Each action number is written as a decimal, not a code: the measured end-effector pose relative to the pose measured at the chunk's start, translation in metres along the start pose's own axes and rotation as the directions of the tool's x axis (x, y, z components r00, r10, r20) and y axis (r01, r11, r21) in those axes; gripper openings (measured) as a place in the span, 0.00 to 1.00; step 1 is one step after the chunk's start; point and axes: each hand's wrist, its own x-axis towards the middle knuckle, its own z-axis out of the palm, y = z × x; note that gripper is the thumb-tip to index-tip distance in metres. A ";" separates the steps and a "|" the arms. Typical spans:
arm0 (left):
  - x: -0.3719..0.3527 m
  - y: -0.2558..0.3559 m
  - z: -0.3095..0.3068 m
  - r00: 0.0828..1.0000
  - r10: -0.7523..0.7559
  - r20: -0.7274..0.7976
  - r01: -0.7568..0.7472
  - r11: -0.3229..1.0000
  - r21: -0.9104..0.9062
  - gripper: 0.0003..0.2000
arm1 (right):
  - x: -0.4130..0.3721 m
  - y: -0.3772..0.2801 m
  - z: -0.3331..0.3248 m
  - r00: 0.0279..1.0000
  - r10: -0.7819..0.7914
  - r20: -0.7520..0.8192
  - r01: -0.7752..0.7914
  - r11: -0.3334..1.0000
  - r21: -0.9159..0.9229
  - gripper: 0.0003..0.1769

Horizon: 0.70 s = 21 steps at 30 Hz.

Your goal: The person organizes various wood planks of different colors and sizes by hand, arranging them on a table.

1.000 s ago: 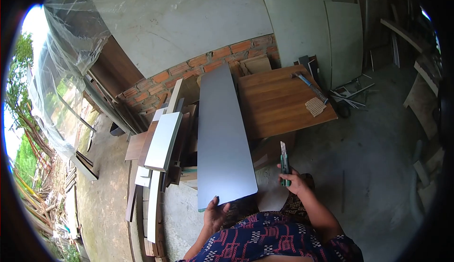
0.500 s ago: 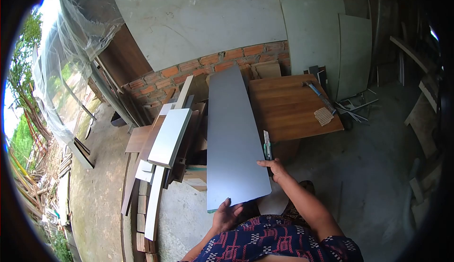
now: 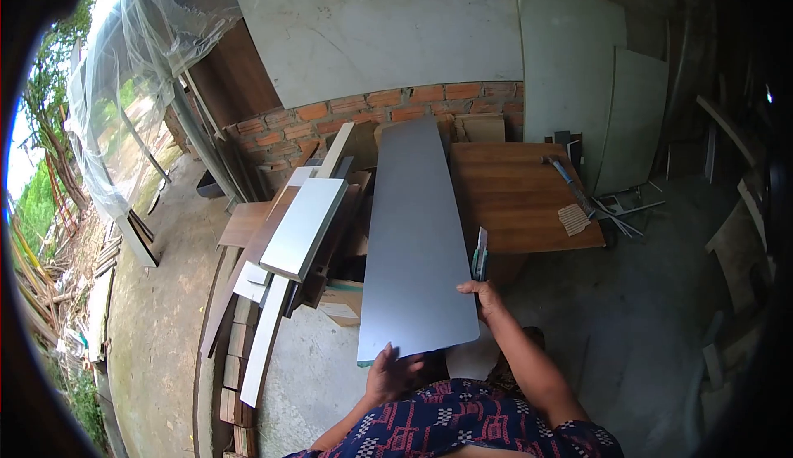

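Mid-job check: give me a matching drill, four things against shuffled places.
1. Utility knife
2. Hammer
3. Grey panel
4. White board

A. Lying on the brown board
B. Atop the stacked boards
C. In the right hand
D. Near end at the left hand

Pairs: 1-C, 2-A, 3-D, 4-B

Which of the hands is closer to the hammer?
Right. The right hand is below and left of the hammer; the left hand is farther, at the near end of the gray board.
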 end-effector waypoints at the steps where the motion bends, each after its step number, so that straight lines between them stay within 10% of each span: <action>1: -0.002 0.002 0.000 0.998 0.057 0.015 -0.057 0.998 0.002 0.25 | -0.002 -0.001 0.002 1.000 -0.006 -0.003 0.006 1.000 0.002 0.14; 21: -0.022 0.027 -0.013 0.931 0.362 -0.044 -0.354 0.925 0.140 0.09 | -0.050 0.011 -0.007 0.997 -0.017 0.074 -0.005 0.957 0.290 0.18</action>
